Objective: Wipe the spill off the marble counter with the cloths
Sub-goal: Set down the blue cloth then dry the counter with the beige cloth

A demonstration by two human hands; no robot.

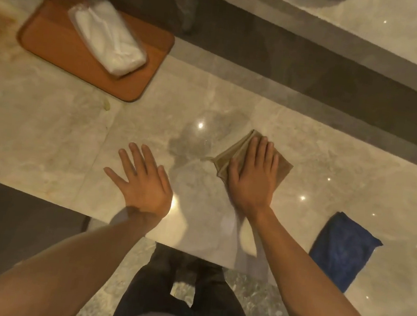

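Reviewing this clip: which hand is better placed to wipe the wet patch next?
Right hand: it presses the tan cloth flat beside the wet patch. The left hand lies bare on the counter.

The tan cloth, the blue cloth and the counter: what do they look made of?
Tan cloth: thin smooth woven fabric, folded in crisp layers under the right hand. Blue cloth: fuzzy pile, probably microfibre. Counter: polished veined stone, marble-like, mirroring the lights.
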